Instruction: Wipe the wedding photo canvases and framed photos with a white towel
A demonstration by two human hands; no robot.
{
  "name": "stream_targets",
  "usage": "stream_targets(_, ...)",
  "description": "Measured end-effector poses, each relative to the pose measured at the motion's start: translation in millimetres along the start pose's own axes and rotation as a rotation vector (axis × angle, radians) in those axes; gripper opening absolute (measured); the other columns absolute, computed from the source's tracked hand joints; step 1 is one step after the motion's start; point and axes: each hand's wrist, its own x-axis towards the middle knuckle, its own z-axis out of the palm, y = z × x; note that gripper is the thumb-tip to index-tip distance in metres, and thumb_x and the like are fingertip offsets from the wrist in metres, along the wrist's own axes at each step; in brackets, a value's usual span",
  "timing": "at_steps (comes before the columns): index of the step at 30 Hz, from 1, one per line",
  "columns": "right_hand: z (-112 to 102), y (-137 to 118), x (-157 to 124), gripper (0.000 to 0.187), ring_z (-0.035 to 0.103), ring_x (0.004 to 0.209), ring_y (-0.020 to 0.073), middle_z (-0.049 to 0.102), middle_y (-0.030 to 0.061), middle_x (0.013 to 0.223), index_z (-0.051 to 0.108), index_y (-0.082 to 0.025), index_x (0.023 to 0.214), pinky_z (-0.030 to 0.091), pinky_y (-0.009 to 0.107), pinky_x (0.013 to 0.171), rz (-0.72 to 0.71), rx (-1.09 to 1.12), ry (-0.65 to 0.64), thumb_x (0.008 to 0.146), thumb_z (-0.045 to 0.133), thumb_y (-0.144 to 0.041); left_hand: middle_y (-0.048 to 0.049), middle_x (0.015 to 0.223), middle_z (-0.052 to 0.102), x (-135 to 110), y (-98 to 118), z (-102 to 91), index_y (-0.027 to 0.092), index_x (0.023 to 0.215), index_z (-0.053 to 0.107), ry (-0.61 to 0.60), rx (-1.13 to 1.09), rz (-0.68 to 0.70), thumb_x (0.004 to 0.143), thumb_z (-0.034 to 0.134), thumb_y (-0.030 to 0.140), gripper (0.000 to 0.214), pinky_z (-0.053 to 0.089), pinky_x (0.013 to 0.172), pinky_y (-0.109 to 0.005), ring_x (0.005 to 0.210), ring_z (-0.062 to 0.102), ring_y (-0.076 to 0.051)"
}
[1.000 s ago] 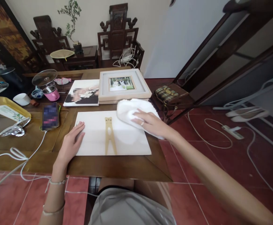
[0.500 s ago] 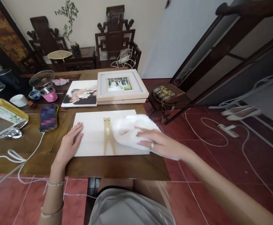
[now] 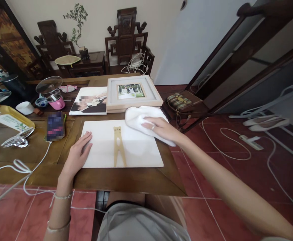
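Where under cloth (image 3: 137, 114), board (image 3: 136, 150) unseen

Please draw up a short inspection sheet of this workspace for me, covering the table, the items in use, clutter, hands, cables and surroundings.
Surface: brown wooden table; spills, nothing seen.
Job's things: white panel lying flat, a tan A-shaped piece on it; white cloth over its far right corner.
Clutter: phone, bottle and pink mug to the left; framed photo behind.
Hands: left hand open on the panel's left edge; right hand on the cloth, grip unclear.
Cables: white cable runs to the phone; power strip on the floor.
Surroundings: red tiled floor, plaid bag, pale shoes.
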Motion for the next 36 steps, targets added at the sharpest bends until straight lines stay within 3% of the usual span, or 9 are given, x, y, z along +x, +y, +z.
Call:
stream_targets(6,12.0,-29.8,-64.1,0.036,0.045,0.133,0.0377,0.070,0.0083,0.102,0.063,-0.025,0.083,0.038,0.054,0.106,0.004,-0.056,-0.140,0.091,0.044,-0.054,-0.0101,0.139,0.056,0.1,-1.5,1.0,0.017,0.126,0.061,0.005,0.008,0.006,0.095,0.048,0.038,0.039,0.035,0.115,-0.046,0.134,0.047,-0.025)
stream_targets(11,4.9,-63.8,-100.9,0.028,0.042,0.137,0.0326,0.071,0.0053,0.111,0.063,-0.027,0.077,0.042,0.050,0.105,-0.020,-0.061,-0.418,0.094,0.045,-0.041,-0.0113,0.139,0.056,0.1,-3.5,2.0,0.014,0.127,0.061,0.007,0.002,0.011,0.095,0.049,0.036,0.040,0.034,0.116,-0.045,0.134,0.047,-0.024)
stream_targets(14,1.6,-66.5,-102.9,0.032,0.046,0.134,0.0320,0.072,0.0054,0.105,0.062,-0.027,0.074,0.044,0.049,0.102,-0.034,-0.038,-0.473,0.095,0.044,-0.043,-0.0108,0.140,0.055,-0.1,-4.1,2.3,0.015,0.127,0.061,0.005,0.005,0.011,0.095,0.048,0.037,0.040,0.034,0.115,-0.046,0.134,0.047,-0.024)
stream_targets(17,3.7,-51.9,-92.6,0.032,0.043,0.135,0.0340,0.071,0.0081,0.107,0.066,-0.027,0.084,0.045,0.048,0.101,-0.005,-0.028,-0.419,0.093,0.045,-0.049,-0.0093,0.140,0.055,-0.3,-4.0,2.3,0.018,0.127,0.061,0.007,0.005,0.014,0.096,0.047,0.038,0.040,0.034,0.115,-0.047,0.134,0.047,-0.025)
stream_targets(20,7.6,-35.2,-70.0,0.035,0.048,0.131,0.0353,0.070,0.0096,0.109,0.067,-0.026,0.091,0.041,0.048,0.103,0.001,-0.047,-0.282,0.089,0.047,-0.055,-0.0088,0.140,0.055,-0.3,-3.6,2.2,0.019,0.127,0.061,0.004,0.004,0.012,0.096,0.047,0.039,0.040,0.034,0.115,-0.047,0.134,0.046,-0.025)
stream_targets(24,8.0,-24.0,-27.0,0.040,0.062,0.097,0.0281,0.067,0.0060,0.089,0.057,-0.023,0.073,0.045,0.041,0.092,-0.064,-0.050,-0.193,0.091,0.041,-0.055,-0.0093,0.140,0.055,0.0,-2.1,1.2,0.018,0.127,0.061,-0.003,0.011,0.014,0.096,0.047,0.039,0.040,0.034,0.115,-0.046,0.135,0.046,-0.025)
stream_targets(28,7.1,-14.4,8.5,0.038,0.057,0.077,0.0214,0.059,0.0028,0.078,0.047,-0.022,0.068,0.044,0.034,0.079,-0.091,-0.066,-0.075,0.091,0.041,-0.051,-0.0118,0.140,0.055,0.1,0.0,0.2,0.014,0.127,0.060,-0.006,0.010,0.008,0.096,0.048,0.037,0.041,0.034,0.115,-0.045,0.135,0.046,-0.025)
stream_targets(32,13.1,-5.9,18.9,0.036,0.059,0.081,0.0236,0.061,0.0042,0.080,0.050,-0.022,0.071,0.044,0.037,0.082,-0.093,-0.099,0.001,0.092,0.040,-0.048,-0.0114,0.140,0.055,0.0,-0.1,0.2,0.015,0.127,0.060,-0.008,0.006,0.006,0.095,0.048,0.037,0.041,0.034,0.115,-0.046,0.135,0.046,-0.025)
stream_targets(36,24.3,-15.3,-3.2,0.029,0.056,0.116,0.0332,0.067,0.0082,0.100,0.058,-0.022,0.080,0.040,0.048,0.099,-0.071,-0.121,-0.002,0.092,0.042,-0.044,-0.0103,0.140,0.055,-0.3,-2.3,1.0,0.017,0.127,0.061,0.000,0.005,0.013,0.096,0.048,0.036,0.039,0.034,0.115,-0.046,0.134,0.046,-0.025)
